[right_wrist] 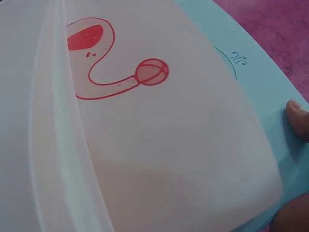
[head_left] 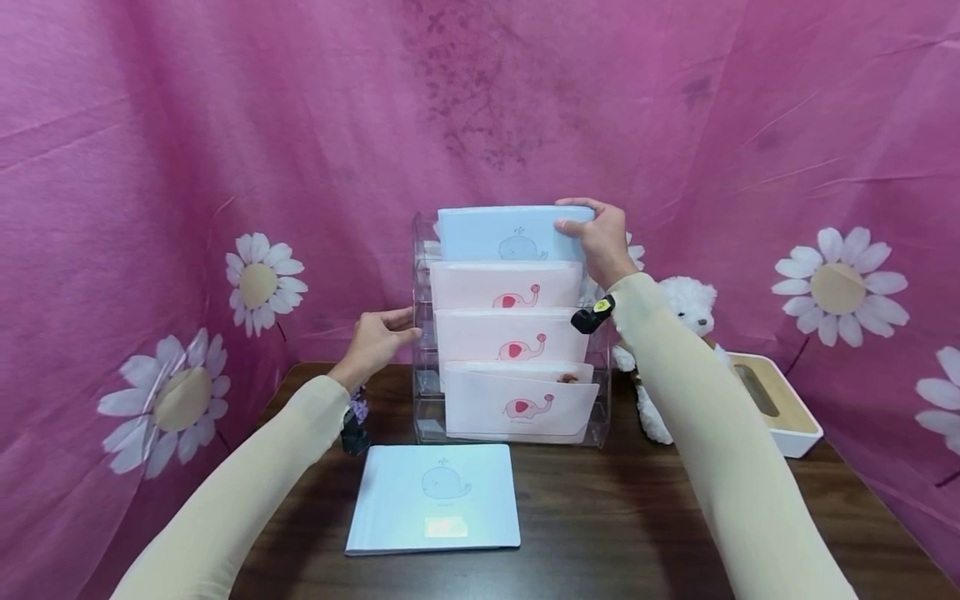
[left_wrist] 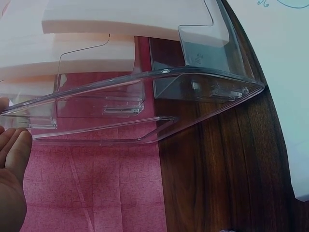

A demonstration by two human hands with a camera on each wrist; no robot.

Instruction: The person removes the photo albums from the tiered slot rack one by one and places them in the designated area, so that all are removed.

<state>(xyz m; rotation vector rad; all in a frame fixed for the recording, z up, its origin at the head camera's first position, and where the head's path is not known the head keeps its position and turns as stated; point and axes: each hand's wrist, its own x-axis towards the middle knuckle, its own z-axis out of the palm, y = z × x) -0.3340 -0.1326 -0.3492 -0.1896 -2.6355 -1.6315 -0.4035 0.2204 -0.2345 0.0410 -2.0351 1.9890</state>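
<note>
The right hand (head_left: 602, 240) is gripping the right edge of a light-blue, rectangular, whale-printed folder (head_left: 476, 237), standing upright at the top of a clear plastic tiered rack (head_left: 430, 429), its long axis running left to right, its whale facing left. Three pale pink elephant-printed folders (head_left: 480, 414) are standing in front, hiding its lower part. The left hand (head_left: 377, 342) is pinching the rack's left side. One paler whale-printed folder (head_left: 390, 500) is lying flat before the rack, a bright patch blurring its cover.

A white plush bear (head_left: 687, 302) is sitting right of the right hand (head_left: 604, 240); a white, wood-topped rectangular box (head_left: 784, 402) is standing farther right; pink daisy-patterned cloth (head_left: 337, 142) is hanging behind the left hand (head_left: 377, 340).
</note>
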